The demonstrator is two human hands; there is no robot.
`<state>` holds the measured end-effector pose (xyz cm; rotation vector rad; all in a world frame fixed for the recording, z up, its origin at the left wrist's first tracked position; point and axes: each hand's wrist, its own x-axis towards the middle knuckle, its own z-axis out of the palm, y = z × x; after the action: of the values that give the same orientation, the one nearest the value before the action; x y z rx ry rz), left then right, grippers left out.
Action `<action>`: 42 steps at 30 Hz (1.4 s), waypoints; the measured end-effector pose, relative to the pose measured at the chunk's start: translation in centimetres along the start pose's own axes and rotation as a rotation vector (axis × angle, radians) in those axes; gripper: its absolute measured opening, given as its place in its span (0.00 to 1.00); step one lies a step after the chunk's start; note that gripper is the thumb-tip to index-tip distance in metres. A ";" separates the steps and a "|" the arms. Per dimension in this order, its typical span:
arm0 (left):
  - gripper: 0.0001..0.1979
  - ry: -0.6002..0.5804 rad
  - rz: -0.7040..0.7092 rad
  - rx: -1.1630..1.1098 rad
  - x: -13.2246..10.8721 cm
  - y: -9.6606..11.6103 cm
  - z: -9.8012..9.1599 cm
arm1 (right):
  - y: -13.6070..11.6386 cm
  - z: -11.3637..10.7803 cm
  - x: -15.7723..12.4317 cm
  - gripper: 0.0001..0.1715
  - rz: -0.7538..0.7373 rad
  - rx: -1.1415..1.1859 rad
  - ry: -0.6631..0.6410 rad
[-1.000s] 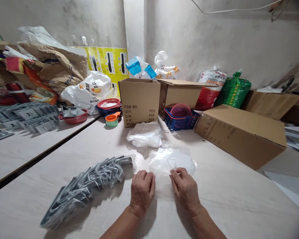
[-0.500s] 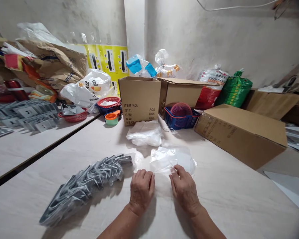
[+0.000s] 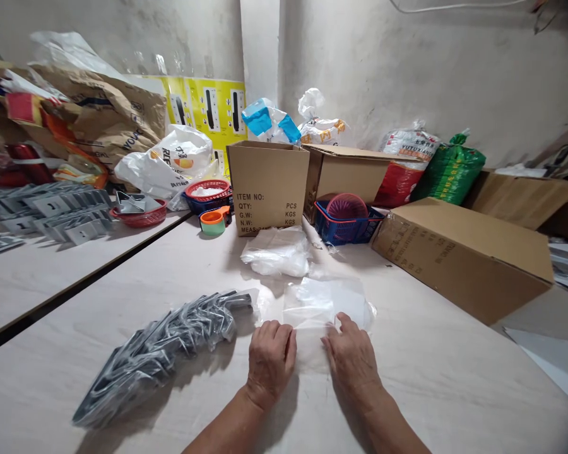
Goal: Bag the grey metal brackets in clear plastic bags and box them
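L hand (image 3: 271,359) in front of upright box (image 3: 269,189) (the one printed ITEM NO:), palm down, fingers bent & close tog., at near L side of clear plastic bag (image 3: 312,302); can't tell if it pinches the film. R hand (image 3: 355,359) is front-R of upright box, at bag's near R part, thumb & fingers bent, a bit apart; can't tell re grip here either. Bag itself lies flat on bench (image 3: 454,378), in front of upright box & slightly R of it, w/ whiter area toward its R end.

Pile of clear bags (image 3: 279,252): just in front of upright box. Row of grey parts (image 3: 165,353) in clear wrap: front-L of upright box, pcs overlapping, curved line. Round orange & green item (image 3: 213,222): just L of upright box. Blue basket (image 3: 343,232) w/ pink basket (image 3: 346,207) in it: just R of upright box. Tipped box (image 3: 473,252): farther R of upright box. Green sack (image 3: 452,170): R of upright box, toward wall. Red tray (image 3: 142,217) w/ metal pcs, + loose grey brackets (image 3: 52,211): L of upright box, on 2nd bench (image 3: 52,277), past dark gap.
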<state>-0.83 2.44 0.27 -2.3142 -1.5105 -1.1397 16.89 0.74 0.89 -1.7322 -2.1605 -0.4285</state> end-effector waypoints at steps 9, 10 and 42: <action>0.08 0.020 -0.013 0.014 0.0 0.1 0.0 | 0.1 0.1 0.0 0.13 -0.186 0.127 0.136; 0.08 0.022 -0.015 0.010 -0.1 0.0 0.0 | 0.0 0.1 0.0 0.13 -0.220 0.148 0.171; 0.23 0.155 -0.092 0.077 -1.0 2.5 -2.0 | 1.2 2.8 -1.5 0.31 -0.228 0.369 0.193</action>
<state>-0.01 -0.49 1.70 -2.0749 -1.5878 -1.2282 18.21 0.92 -2.28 -1.2053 -2.1404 -0.2215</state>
